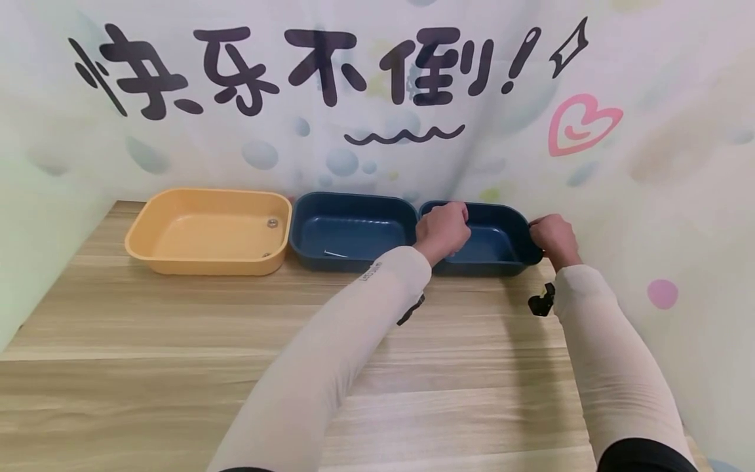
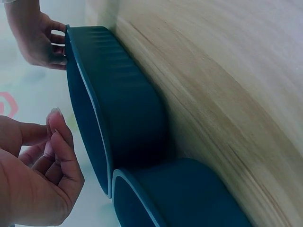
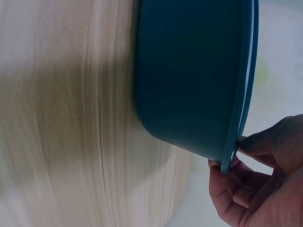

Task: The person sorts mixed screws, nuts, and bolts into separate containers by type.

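My right hand point(image 1: 557, 239) pinches the right end rim of the rightmost dark blue bin point(image 1: 489, 269), thumb on one side and fingers on the other, as the right wrist view shows. Over that bin's left end hangs my left hand point(image 1: 442, 231), its fingers curled and thumb drawn to the fingertips. Nothing shows between those fingertips in the left wrist view. The rightmost bin stands end to end with a second dark blue bin point(image 1: 327, 262), which has a thin metal screw point(image 1: 336, 254) inside.
Left of the blue bins stands a yellow bin point(image 1: 206, 267) with small metal nuts point(image 1: 272, 223) at its right end. All three line the back of a wood-grain table point(image 1: 147, 367), against a printed cloth backdrop point(image 1: 236, 144). Another backdrop side rises beside my right arm.
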The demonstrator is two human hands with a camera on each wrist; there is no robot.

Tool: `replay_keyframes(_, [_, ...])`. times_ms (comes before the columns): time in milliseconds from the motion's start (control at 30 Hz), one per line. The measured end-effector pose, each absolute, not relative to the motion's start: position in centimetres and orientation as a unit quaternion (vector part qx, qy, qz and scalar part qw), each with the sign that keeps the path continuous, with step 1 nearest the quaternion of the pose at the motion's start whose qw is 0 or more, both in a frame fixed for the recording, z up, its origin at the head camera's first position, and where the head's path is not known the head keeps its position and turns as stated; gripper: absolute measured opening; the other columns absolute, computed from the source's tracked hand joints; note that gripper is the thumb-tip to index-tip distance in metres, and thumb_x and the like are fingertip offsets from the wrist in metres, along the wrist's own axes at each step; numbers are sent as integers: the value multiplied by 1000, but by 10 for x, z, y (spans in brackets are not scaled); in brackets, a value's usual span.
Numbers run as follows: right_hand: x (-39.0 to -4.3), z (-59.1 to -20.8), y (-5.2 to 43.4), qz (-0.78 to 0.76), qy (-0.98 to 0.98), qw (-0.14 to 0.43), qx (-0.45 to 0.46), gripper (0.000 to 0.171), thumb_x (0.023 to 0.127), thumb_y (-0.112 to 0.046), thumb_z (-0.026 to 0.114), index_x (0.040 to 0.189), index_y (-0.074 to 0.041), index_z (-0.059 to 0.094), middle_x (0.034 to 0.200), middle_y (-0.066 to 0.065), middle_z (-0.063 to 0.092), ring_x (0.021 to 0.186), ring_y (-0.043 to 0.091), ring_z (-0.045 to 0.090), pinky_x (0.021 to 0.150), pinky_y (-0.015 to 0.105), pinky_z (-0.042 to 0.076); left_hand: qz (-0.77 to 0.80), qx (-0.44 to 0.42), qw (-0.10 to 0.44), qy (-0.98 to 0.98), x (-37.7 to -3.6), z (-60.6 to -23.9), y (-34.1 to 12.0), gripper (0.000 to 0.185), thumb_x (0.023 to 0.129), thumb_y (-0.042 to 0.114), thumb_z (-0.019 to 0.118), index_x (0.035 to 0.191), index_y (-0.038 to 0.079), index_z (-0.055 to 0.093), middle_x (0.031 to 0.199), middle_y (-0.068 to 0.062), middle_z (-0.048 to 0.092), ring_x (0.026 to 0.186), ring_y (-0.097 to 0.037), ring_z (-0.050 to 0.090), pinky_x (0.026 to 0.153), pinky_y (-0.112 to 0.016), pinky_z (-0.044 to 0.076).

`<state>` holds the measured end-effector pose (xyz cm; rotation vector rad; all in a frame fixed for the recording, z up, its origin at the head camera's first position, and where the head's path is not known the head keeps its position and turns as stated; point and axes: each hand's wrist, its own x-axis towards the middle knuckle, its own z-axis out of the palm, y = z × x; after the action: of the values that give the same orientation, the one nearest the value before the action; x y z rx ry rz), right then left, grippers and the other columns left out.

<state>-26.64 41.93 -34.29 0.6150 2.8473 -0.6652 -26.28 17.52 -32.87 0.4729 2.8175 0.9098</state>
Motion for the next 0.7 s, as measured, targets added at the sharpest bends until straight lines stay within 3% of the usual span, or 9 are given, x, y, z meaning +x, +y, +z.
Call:
replay_keyframes(233, [-272, -344, 419, -233, 948, 77, 200, 48, 94, -13, 38, 137, 2, 51, 138, 31, 47, 110, 43, 57, 77, 45, 57, 299, 167, 49, 938, -263, -329, 173, 13, 96, 22, 55, 107, 25, 62, 86, 9, 62, 70, -11, 57, 56, -27, 46])
replay_keyframes(433, [-280, -345, 420, -237, 949, 75, 196, 48, 93, -14, 38, 135, 3, 53, 137, 31, 48, 109, 42, 57, 73, 42, 58, 287, 165, 44, 942, -265, -325, 167, 18, 96, 25, 56, 113, 26, 63, 99, 9, 66, 77, -12, 59, 60, -29, 48])
replay_keyframes(533, [-282, -345, 420, -238, 949, 77, 192, 46, 93, -16, 39, 131, 5, 55, 132, 30, 51, 105, 41, 57, 71, 41, 59, 279, 166, 47, 945, -268, -322, 159, 12, 95, 23, 55, 105, 26, 61, 91, 9, 61, 73, -11, 54, 57, -28, 43])
replay_keyframes(633, [-280, -343, 421, -233, 951, 73, 190, 43, 94, -20, 41, 124, 5, 58, 122, 29, 55, 99, 40, 58, 71, 42, 58, 272, 177, 40, 945, -273, -319, 148, 12, 93, 15, 50, 83, 22, 53, 69, 7, 44, 60, -12, 37, 49, -27, 29])
replay_keyframes(700, [-277, -342, 422, -215, 956, 65, 188, 42, 95, -24, 41, 120, 4, 60, 116, 27, 58, 96, 39, 58, 68, 41, 56, 269, 182, 34, 945, -278, -317, 138, 18, 91, 11, 48, 75, 20, 46, 63, 5, 33, 57, -13, 29, 47, -27, 22])
